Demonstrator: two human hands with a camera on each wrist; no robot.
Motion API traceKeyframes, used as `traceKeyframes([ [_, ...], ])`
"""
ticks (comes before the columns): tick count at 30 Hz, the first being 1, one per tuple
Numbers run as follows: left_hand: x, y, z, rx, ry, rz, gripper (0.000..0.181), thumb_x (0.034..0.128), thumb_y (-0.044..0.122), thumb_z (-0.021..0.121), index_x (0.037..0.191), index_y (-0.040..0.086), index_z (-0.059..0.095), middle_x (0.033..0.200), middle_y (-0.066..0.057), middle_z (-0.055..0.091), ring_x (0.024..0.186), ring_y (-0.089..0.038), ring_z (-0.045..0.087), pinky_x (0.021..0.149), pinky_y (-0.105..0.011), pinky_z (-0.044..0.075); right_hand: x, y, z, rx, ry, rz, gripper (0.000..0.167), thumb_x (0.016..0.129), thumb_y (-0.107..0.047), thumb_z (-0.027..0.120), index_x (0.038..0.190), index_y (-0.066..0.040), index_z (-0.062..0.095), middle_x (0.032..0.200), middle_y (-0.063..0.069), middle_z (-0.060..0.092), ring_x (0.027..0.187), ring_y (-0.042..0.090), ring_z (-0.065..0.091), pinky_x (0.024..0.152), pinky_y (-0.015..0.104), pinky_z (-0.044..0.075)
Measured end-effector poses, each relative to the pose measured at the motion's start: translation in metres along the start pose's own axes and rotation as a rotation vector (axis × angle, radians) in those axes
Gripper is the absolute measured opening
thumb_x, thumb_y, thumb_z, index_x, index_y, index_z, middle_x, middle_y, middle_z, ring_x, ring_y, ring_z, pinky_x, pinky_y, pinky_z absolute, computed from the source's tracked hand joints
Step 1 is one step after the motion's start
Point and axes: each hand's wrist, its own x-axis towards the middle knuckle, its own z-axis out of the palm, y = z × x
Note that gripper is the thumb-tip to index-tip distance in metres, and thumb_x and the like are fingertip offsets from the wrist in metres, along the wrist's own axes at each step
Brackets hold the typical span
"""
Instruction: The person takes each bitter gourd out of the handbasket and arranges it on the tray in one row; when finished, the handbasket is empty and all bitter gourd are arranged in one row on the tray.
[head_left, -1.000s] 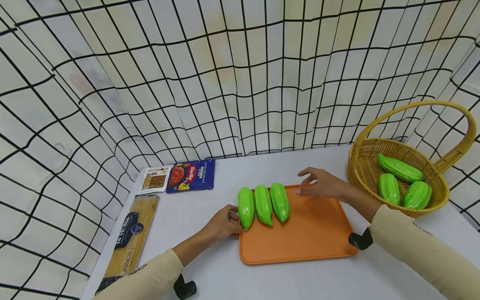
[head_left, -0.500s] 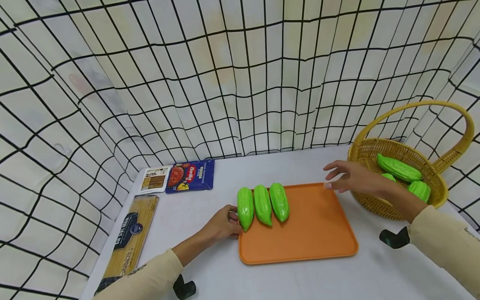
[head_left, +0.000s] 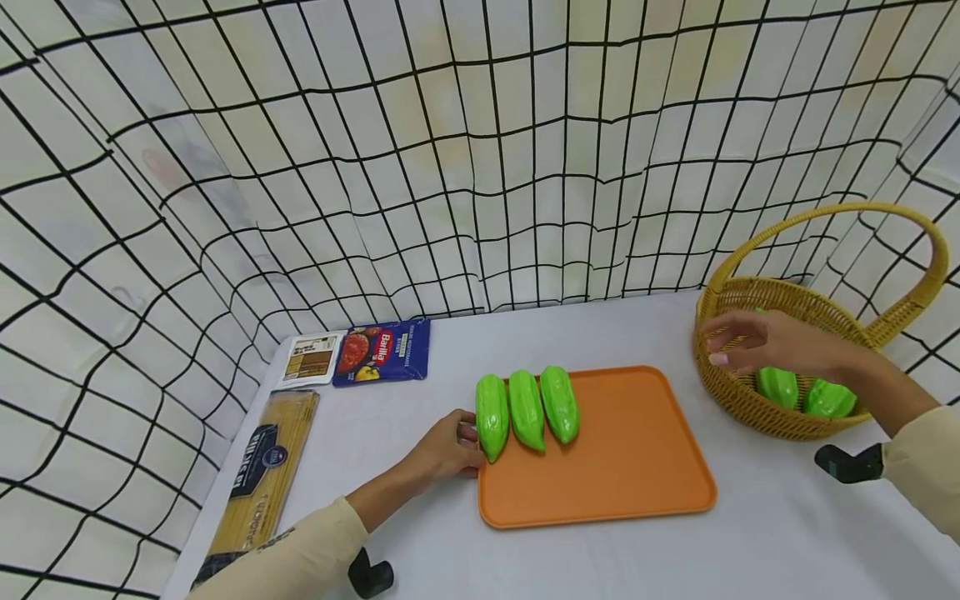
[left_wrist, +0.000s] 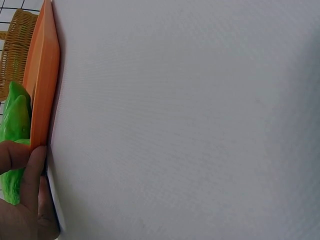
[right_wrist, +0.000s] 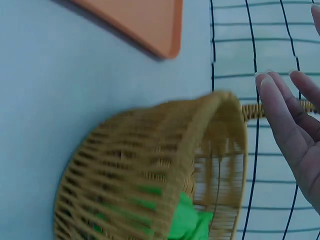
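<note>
My left hand (head_left: 444, 447) pinches the left rim of an orange tray (head_left: 630, 454); in the left wrist view the thumb and a finger (left_wrist: 34, 172) close on the tray's edge (left_wrist: 46, 80). Three shiny green bitter melons (head_left: 527, 411) lie side by side on the tray's left part, the leftmost beside my left fingers. My right hand (head_left: 795, 343), fingers loosely extended and holding nothing, is over a wicker basket (head_left: 738, 404). Inside it are green bitter melons (head_left: 777, 387), partly hidden by that hand. The right wrist view shows the hand (right_wrist: 295, 125) apart from the basket's rim (right_wrist: 187, 140).
On the left of the white table lie a pack of spaghetti (head_left: 262, 475), a blue Barilla pouch (head_left: 382, 352) and a white packet (head_left: 307, 360). The basket's tall handle (head_left: 832, 208) arches over it. A black grid net (head_left: 480, 192) stands behind the table.
My right hand has moved right from above the tray to over the basket. The left hand, the tray and its three bitter melons have stayed in place.
</note>
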Motion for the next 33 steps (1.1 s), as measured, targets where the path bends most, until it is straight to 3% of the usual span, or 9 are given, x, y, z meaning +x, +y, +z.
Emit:
traceKeyframes([
  [5, 0.000, 0.001, 0.000, 0.009, 0.003, -0.002, 0.068, 0.0767, -0.003, 0.076, 0.138, -0.005, 0.045, 0.113, -0.017, 0.057, 0.090, -0.022, 0.063, 0.073, -0.033, 0.064, -0.005, 0.015, -0.017, -0.038, 0.032, 0.021, 0.054, 0.097, -0.025, 0.066, 0.143, -0.005, 0.048, 0.130, 0.020, 0.060, 0.099, 0.011, 0.069, 0.080, 0.029, 0.062],
  [9, 0.001, 0.001, 0.000, 0.015, 0.002, -0.007, 0.069, 0.0766, -0.003, 0.076, 0.138, -0.005, 0.045, 0.113, -0.016, 0.057, 0.090, -0.022, 0.063, 0.073, -0.033, 0.064, -0.004, 0.025, -0.030, -0.060, 0.031, 0.087, 0.057, 0.097, -0.030, 0.065, 0.144, -0.005, 0.045, 0.131, 0.022, 0.057, 0.098, 0.018, 0.069, 0.081, 0.034, 0.062],
  [14, 0.002, 0.001, 0.000, 0.019, 0.003, -0.003, 0.069, 0.0759, -0.003, 0.077, 0.137, -0.005, 0.046, 0.113, -0.016, 0.058, 0.090, -0.021, 0.063, 0.073, -0.033, 0.064, 0.002, 0.038, -0.044, -0.094, -0.007, 0.143, 0.063, 0.098, -0.033, 0.064, 0.147, -0.002, 0.039, 0.134, 0.023, 0.056, 0.108, 0.027, 0.066, 0.084, 0.039, 0.061],
  [26, -0.001, 0.004, -0.002, 0.038, -0.002, -0.018, 0.070, 0.0770, 0.000, 0.078, 0.139, -0.004, 0.045, 0.114, -0.016, 0.058, 0.090, -0.021, 0.063, 0.074, -0.033, 0.063, 0.015, 0.071, -0.057, -0.087, 0.016, 0.196, 0.066, 0.099, -0.034, 0.063, 0.147, 0.003, 0.037, 0.135, 0.030, 0.053, 0.111, 0.028, 0.064, 0.090, 0.047, 0.060],
  [33, -0.001, 0.004, -0.002, 0.042, 0.003, -0.011, 0.069, 0.0761, -0.001, 0.077, 0.138, -0.005, 0.046, 0.113, -0.016, 0.059, 0.090, -0.021, 0.063, 0.073, -0.032, 0.063, 0.017, 0.082, -0.063, -0.078, -0.019, 0.233, 0.070, 0.099, -0.031, 0.062, 0.146, 0.011, 0.031, 0.134, 0.037, 0.050, 0.117, 0.041, 0.060, 0.094, 0.050, 0.058],
])
